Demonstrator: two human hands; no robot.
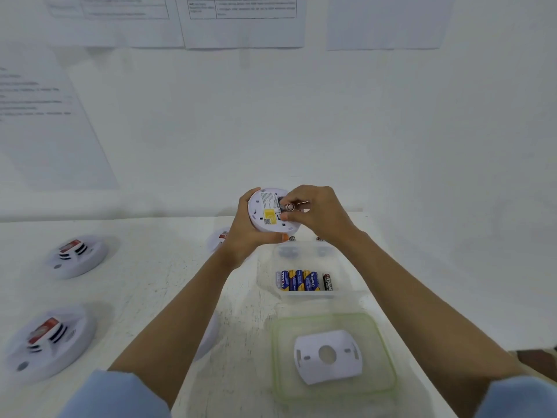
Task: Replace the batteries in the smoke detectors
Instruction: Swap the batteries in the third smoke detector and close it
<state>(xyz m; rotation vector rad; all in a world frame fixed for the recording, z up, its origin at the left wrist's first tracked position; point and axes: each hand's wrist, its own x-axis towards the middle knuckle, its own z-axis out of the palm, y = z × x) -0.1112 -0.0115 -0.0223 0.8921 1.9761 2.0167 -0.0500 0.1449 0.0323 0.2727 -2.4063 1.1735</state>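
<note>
table: scuffed white top, spare detectors over on the left
wall: plain white, printed sheets taped up
left hand: wrapped round the smoke detector, held up over the table's far edge, back side facing me
right hand: pinching a battery against that back side
</note>
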